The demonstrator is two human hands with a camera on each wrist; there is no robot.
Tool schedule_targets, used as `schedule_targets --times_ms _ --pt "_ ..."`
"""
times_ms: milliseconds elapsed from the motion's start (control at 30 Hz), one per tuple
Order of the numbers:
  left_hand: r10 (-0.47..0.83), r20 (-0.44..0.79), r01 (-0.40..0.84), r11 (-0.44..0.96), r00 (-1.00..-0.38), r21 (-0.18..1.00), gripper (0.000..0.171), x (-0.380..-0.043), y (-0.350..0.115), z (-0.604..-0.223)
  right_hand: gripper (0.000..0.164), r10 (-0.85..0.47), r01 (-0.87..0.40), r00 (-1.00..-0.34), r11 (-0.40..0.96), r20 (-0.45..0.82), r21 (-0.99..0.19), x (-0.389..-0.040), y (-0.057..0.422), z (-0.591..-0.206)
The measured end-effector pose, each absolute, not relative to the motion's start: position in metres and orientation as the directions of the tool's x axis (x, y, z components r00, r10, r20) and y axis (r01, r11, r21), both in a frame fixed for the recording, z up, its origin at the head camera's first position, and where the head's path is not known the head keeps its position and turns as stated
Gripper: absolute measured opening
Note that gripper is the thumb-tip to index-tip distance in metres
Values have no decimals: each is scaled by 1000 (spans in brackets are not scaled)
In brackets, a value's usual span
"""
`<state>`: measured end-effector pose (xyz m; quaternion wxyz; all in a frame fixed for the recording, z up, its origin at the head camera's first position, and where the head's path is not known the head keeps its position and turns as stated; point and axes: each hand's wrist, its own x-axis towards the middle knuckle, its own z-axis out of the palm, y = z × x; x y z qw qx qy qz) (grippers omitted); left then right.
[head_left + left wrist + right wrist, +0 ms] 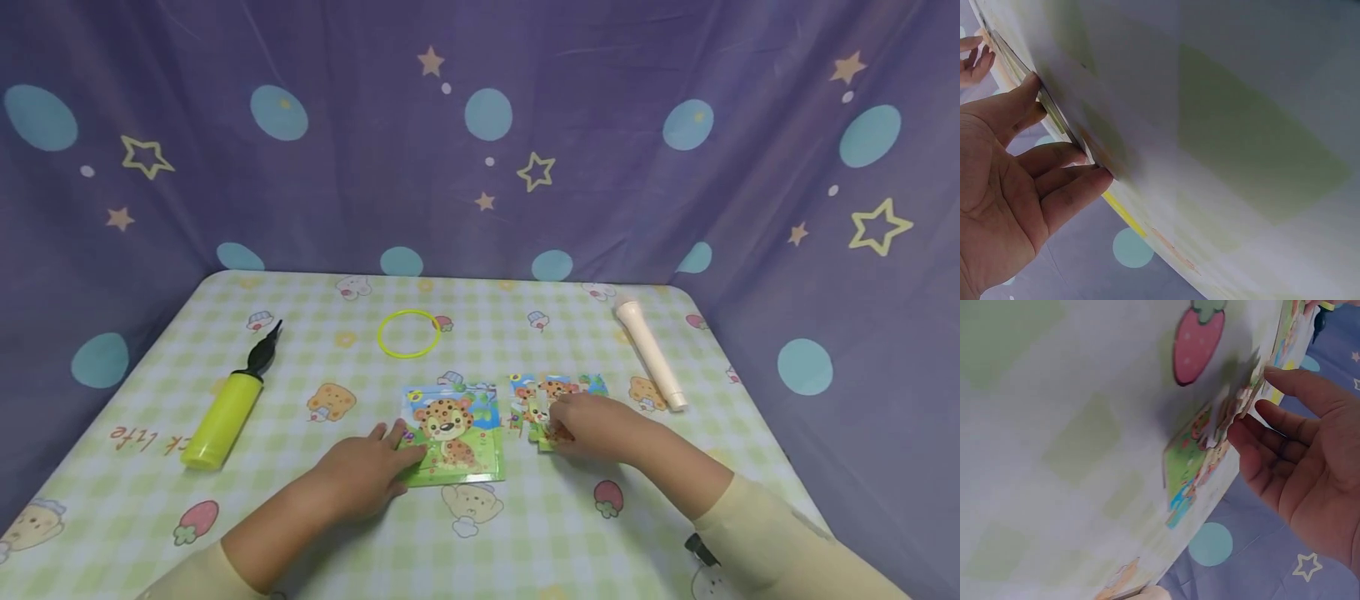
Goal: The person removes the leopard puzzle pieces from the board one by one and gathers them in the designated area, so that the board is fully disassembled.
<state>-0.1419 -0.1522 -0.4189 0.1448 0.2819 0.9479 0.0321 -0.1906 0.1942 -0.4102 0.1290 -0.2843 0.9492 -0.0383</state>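
Observation:
My left hand (367, 471) rests at the left edge of a square picture puzzle (450, 433) showing a cartoon leopard, its fingers spread and fingertips on the picture. In the left wrist view that hand (1016, 181) touches the thin edge of the board. Right of the board lie several loose jigsaw pieces (522, 408) with leopard parts on them. Over these, my right hand (596, 425) bends its fingers down onto the pieces. In the right wrist view its thumb and fingertips are right at the jigsaw pieces (1185, 459); I cannot tell whether it pinches one.
A yellow-green hand pump (225, 417) with a black nozzle lies at the left. Behind the board is a yellow ring (408, 334). A pale pink stick-like thing (651, 354) lies at the right. The tabletop has a checked cloth (315, 333), with a purple curtain (360, 125) behind.

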Motion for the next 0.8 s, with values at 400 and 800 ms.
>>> schedule_targets --times_ms 400,800 --pt "553 -246 532 833 -796 149 52 -141 -155 -419 21 -594 -591 -790 804 -152 -70 -189 197 -416" --pt "484 -235 452 874 -843 180 75 -144 -156 -421 35 -731 -703 -673 680 -113 -206 -208 115 -409"
